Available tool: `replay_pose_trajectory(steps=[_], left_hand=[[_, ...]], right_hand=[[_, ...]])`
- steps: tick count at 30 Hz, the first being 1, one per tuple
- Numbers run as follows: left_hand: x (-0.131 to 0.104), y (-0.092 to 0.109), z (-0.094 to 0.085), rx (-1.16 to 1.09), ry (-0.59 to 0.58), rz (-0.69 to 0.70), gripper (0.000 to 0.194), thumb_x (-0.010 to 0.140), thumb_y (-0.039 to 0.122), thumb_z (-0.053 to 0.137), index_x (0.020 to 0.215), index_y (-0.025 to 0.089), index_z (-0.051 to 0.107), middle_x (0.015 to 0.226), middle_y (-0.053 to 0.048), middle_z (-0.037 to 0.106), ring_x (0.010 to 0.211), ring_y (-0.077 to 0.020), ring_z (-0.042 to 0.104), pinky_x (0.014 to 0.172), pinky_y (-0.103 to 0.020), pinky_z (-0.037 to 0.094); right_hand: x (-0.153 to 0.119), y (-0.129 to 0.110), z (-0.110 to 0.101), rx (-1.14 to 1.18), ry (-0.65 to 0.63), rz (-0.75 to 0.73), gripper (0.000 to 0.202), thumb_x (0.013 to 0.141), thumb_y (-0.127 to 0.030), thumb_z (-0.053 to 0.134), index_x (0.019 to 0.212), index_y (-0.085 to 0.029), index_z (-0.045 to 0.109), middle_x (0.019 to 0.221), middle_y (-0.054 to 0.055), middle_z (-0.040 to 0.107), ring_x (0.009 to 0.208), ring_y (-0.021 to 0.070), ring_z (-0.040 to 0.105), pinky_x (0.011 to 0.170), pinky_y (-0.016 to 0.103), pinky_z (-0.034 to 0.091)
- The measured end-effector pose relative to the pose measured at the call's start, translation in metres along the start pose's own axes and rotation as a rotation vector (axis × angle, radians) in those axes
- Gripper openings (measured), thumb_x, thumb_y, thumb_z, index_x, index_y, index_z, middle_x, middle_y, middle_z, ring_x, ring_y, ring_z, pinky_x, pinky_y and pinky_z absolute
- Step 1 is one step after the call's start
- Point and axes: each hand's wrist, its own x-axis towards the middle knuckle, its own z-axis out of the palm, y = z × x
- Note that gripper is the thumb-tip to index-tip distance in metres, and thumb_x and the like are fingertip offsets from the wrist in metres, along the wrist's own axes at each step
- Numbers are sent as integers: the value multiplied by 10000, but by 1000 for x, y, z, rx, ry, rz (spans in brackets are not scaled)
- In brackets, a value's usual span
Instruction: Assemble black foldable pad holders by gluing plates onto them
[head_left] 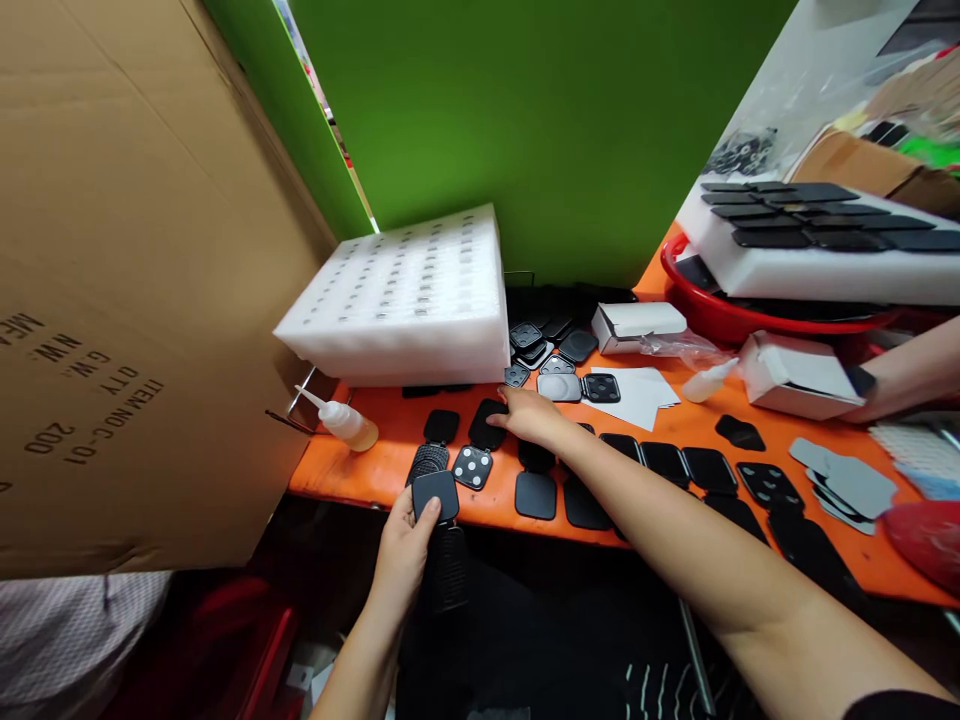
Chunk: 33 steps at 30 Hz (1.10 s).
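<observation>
L hand (409,535) had thumb and fingers closed on the black hinged case (436,497), its square lid just above the thumb, ribbed part hanging below the table (405,485) edge. R hand (529,412), partly open, touched a black square piece (487,424) (grip unclear), w/ white-dotted part (472,467) nearer the body.

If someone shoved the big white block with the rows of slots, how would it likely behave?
The white block looks like foam, so it is probably light for its bulk. Its straight edges suggest it would stay fairly stiff, though perhaps dent under pressure. Being broad and low, it seems likelier to slide than tip.
</observation>
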Motion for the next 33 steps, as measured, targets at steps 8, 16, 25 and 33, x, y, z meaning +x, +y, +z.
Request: replay_pose_trajectory(steps=[8,16,25,33], left_hand=[[12,2,4,129,73,57,424,651,442,706,911,140,560,822,-37,660,724,-169,618,666,-262,472],[50,8,41,441,-48,271,239,788,386,536,852,187,652,868,-70,679,880,-250,601,817,-331,419],[72,20,76,481,-145,350,277,738,299,611,992,209,674,1130,-114,616,1182,-301,452,1049,-399,241],[12,9,98,112,-435,-57,402,704,337,623,1054,142,655,917,-91,692,783,-203,649,686,-315,522]], right_hand=[[-10,4,-13,210,-30,-50,172,806,-297,552,913,-182,620,978,76,670,905,216,609,766,288,444],[-86,62,-50,765,89,119,289,804,-483,514,859,-200,490,457,-91,420,369,88,411,376,206,347],[-149,68,-41,1159,304,289,419,657,-518,690,859,-193,519,623,-54,536,440,67,489,428,215,441],[-158,63,-21,1217,318,277,378,704,-507,665,862,-206,497,662,-49,557,447,71,512,436,221,473]])
